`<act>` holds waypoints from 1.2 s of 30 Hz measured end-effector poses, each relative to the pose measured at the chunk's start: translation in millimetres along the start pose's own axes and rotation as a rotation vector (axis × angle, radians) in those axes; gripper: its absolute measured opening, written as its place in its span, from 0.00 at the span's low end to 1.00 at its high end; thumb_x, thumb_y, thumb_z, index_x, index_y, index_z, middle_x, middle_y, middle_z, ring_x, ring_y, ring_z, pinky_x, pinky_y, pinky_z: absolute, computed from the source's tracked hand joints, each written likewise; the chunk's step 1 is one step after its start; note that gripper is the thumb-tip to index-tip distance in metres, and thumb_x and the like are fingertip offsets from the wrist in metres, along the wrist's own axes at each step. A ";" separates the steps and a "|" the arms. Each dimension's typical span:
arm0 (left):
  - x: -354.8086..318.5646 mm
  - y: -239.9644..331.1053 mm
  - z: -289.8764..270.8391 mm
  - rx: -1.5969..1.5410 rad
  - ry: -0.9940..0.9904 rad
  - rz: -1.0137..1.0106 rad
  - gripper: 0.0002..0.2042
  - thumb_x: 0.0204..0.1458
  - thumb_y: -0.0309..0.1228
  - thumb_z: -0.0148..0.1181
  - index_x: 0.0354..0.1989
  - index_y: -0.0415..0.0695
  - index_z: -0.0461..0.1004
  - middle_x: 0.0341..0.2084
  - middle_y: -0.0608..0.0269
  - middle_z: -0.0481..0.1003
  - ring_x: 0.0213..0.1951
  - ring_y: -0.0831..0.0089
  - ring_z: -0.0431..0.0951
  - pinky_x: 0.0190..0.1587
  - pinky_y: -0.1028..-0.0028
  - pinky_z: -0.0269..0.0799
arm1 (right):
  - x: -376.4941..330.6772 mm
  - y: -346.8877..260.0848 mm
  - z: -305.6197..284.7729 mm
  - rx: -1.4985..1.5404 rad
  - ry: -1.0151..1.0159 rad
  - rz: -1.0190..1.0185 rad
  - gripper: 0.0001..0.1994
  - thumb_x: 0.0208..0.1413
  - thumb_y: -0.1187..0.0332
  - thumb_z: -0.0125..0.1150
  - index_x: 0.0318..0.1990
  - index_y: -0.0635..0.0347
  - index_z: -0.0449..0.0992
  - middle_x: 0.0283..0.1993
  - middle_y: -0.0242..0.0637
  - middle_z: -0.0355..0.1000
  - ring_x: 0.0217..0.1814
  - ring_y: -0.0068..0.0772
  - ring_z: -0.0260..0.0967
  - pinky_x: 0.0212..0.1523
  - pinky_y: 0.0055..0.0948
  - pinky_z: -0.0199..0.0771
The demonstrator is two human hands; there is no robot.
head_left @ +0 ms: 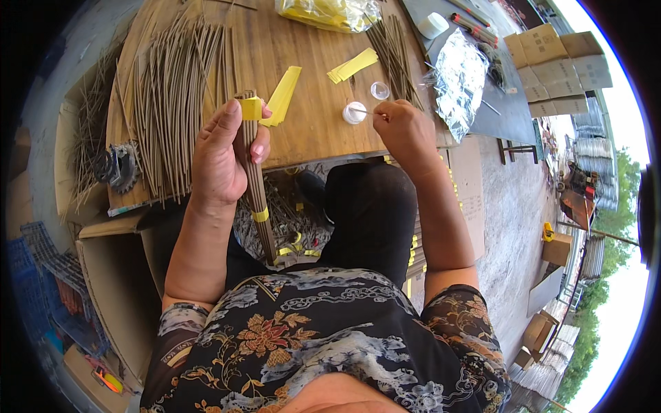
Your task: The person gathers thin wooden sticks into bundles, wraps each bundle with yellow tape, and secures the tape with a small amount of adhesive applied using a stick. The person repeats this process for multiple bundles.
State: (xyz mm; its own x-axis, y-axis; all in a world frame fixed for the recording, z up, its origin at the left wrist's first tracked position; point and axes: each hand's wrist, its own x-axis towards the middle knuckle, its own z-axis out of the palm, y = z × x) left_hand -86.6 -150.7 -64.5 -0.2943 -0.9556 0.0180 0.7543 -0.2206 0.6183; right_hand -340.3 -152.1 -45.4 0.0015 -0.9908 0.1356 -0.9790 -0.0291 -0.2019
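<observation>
My left hand [222, 158] is closed around a bundle of thin brown sticks [256, 184], held tilted over the table's near edge. A yellow paper band [250, 108] wraps its upper end under my thumb, and another yellow band [260, 215] circles it lower down. Pinched in my right hand [406, 131] is a thin rod [365, 112], its tip at the mouth of a small round tub [354, 118] with white contents. A clear round lid [379, 90] lies just beyond the tub. Yellow paper strips [283, 96] rest between my hands, and more strips [353, 65] lie farther back.
Loose brown sticks [172, 103] cover the left of the wooden table [310, 141]. More sticks [394, 48], crumpled foil [457, 86] and a white container [433, 25] are at the right. A yellow plastic-wrapped pack [327, 14] sits at the back. Cartons [554, 72] stand beyond; an open cardboard box [113, 289] is at lower left.
</observation>
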 end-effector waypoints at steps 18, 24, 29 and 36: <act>-0.3 2.6 0.2 -0.002 0.009 0.002 0.14 0.54 0.38 0.48 0.34 0.40 0.73 0.30 0.59 0.72 0.18 0.77 0.64 0.19 0.80 0.58 | -14.4 20.8 -17.5 0.395 -0.085 0.307 0.10 0.43 0.63 0.56 0.30 0.58 0.76 0.24 0.41 0.72 0.28 0.38 0.70 0.32 0.31 0.68; -0.7 3.3 1.3 0.009 0.003 0.011 0.13 0.54 0.38 0.48 0.34 0.40 0.72 0.30 0.59 0.72 0.18 0.77 0.64 0.19 0.80 0.58 | -19.4 13.5 -10.3 0.275 0.011 0.171 0.08 0.45 0.65 0.56 0.30 0.58 0.76 0.26 0.38 0.71 0.29 0.35 0.68 0.32 0.30 0.67; 0.0 3.1 -0.1 -0.002 0.015 0.006 0.13 0.54 0.38 0.49 0.35 0.40 0.72 0.29 0.59 0.73 0.18 0.77 0.65 0.18 0.80 0.58 | -12.9 1.1 1.5 0.036 0.032 0.000 0.07 0.45 0.66 0.51 0.27 0.56 0.74 0.29 0.39 0.70 0.32 0.43 0.68 0.33 0.37 0.67; 0.4 4.7 -1.8 -0.007 0.028 0.019 0.13 0.54 0.38 0.49 0.35 0.40 0.72 0.28 0.59 0.73 0.17 0.76 0.65 0.18 0.80 0.58 | -6.6 -5.3 -15.9 0.161 -0.098 0.166 0.08 0.41 0.64 0.54 0.25 0.56 0.75 0.25 0.42 0.71 0.30 0.45 0.69 0.32 0.37 0.68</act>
State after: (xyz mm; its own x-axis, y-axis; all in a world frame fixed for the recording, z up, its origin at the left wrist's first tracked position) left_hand -82.2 -152.5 -63.0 -0.2639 -0.9645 0.0075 0.7637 -0.2042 0.6124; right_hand -338.4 -143.2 -29.9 -0.1291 -0.9916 -0.0056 -0.9225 0.1222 -0.3662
